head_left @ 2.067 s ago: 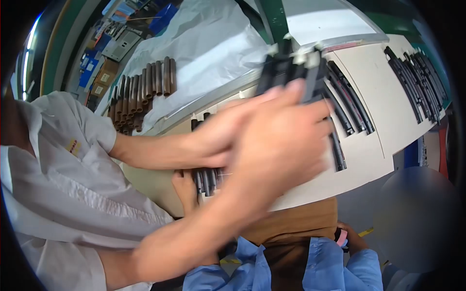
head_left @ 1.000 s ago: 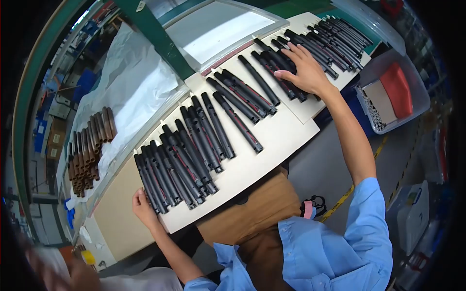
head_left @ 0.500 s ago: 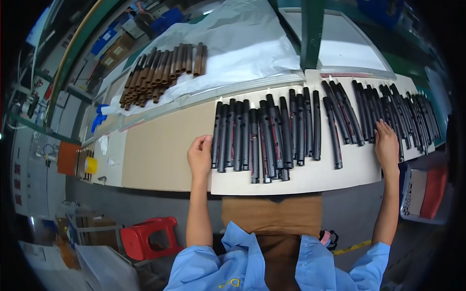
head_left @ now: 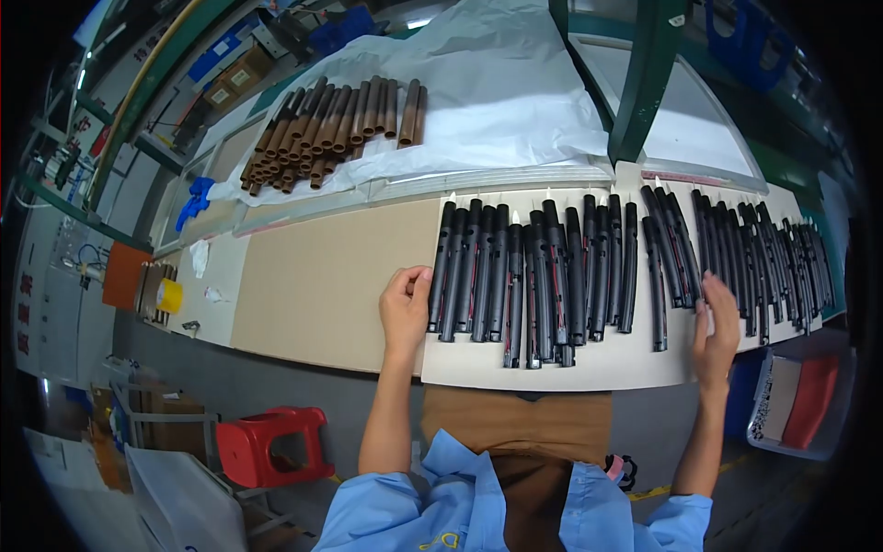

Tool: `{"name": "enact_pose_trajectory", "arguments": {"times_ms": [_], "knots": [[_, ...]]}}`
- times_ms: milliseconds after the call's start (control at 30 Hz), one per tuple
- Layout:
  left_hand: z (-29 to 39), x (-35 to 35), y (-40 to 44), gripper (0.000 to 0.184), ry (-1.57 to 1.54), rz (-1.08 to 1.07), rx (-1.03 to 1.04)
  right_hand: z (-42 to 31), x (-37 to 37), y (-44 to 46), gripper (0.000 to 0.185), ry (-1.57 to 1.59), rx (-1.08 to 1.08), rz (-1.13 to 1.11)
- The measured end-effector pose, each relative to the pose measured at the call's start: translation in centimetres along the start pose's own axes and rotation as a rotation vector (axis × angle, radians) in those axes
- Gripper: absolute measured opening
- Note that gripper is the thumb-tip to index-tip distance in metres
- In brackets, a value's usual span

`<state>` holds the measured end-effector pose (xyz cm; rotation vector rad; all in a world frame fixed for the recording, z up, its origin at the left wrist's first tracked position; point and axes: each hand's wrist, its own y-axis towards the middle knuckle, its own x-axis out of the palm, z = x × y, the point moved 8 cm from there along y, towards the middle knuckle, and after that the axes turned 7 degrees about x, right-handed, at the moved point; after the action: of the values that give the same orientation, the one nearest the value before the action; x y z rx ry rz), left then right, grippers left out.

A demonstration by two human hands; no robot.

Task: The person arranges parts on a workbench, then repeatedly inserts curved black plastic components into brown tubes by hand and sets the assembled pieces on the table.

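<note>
Black tubes (head_left: 543,304) with slots, red wires and several white pointed tips lie side by side on a pale board (head_left: 625,370). My left hand (head_left: 405,308) is at the board's left edge, beside the leftmost tube (head_left: 440,267). Its fingers are curled and its thumb is close to that tube; whether it grips the tube or the board is hidden. Near the lower ends of the right-hand group of tubes (head_left: 722,244) is my right hand (head_left: 717,336), open, with thumb and fingers apart and nothing seen in it.
Brown tubes (head_left: 322,138) are piled on white sheeting (head_left: 497,110) behind. A tan board (head_left: 331,285) lies to the left, with yellow tape (head_left: 170,295) beyond. A green post (head_left: 644,83) rises at the back. A red stool (head_left: 271,446) and a plastic bin (head_left: 759,414) stand below table level.
My right hand has drawn back toward me and left from the right-hand group of tubes. My left hand stays beside the leftmost tube. The whole view has shifted slightly.
</note>
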<state>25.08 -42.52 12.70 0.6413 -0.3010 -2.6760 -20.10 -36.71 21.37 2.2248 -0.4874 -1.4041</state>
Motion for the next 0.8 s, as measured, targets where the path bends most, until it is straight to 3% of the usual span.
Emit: {"name": "enact_pose_trajectory", "arguments": {"times_ms": [100,167,267,300,567,800], "knots": [[-0.1,-0.1,0.1,0.022,-0.036,0.017,0.031,-3.6,1.1,-1.5,0.025,0.118,-0.090,0.087],[-0.3,-0.5,0.6,0.023,-0.074,0.037,0.094,-3.4,2.6,-2.9,0.024,0.239,0.019,0.082],[-1.6,-0.4,1.4,0.029,-0.297,-0.057,-0.279,-4.1,4.1,-3.8,0.022,0.369,0.083,0.089],[-1.9,-0.3,2.3,0.033,-0.361,-0.094,-0.293,-4.3,4.4,-3.9,0.021,0.406,0.083,0.093],[0.1,0.8,14.4,0.031,-0.197,-0.086,-0.115,-5.4,5.2,-3.6,0.017,0.232,-0.047,0.055],[-3.3,2.3,12.8,0.028,-0.089,-0.009,-0.053,-4.4,5.8,-4.1,0.020,0.169,0.026,0.121]]}}
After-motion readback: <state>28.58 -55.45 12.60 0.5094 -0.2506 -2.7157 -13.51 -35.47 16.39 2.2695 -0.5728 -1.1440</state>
